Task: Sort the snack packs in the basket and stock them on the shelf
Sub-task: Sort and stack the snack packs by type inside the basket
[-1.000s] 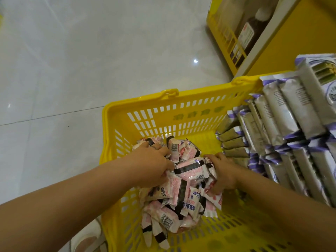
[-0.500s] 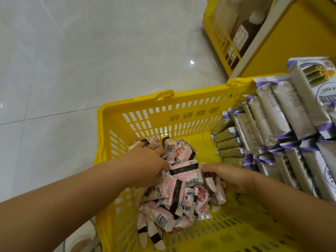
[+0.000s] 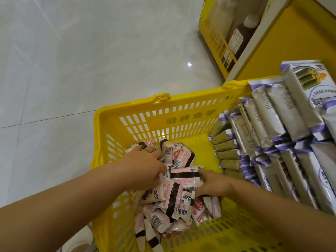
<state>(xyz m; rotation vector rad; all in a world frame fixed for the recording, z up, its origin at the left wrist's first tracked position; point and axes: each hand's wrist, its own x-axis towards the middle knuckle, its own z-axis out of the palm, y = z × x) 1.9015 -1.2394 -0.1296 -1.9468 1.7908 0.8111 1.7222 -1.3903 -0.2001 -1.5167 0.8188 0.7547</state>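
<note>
Pink packs (image 3: pixel 174 199): a loose heap of small pink-and-white wrappers with black bands, lying in the left half of the basket.
Striped pack (image 3: pixel 185 176): lies crosswise on top of the heap, black band facing up, between the two hands.
Left hand (image 3: pixel 145 166): on the far left of the heap, fingers curled down into it and closed on several pink packs.
Right hand (image 3: pixel 212 184): at the right edge of the heap, thumb and fingers pinching the right end of the striped pack.
Basket (image 3: pixel 127 113): yellow plastic with slotted walls, standing on the floor.
Green packs (image 3: pixel 227 144): stacked flat along the basket's right side.
Grey packs (image 3: pixel 272 128): long grey wrappers with purple ends, in rows just right of the green ones.
Floor (image 3: pixel 72 60): pale glossy tiles.
Shelf (image 3: pixel 300 42): yellow, at the upper right, beyond the basket.
Bottle (image 3: pixel 241 35): dark, white-capped, standing in the shelf's low compartment.
</note>
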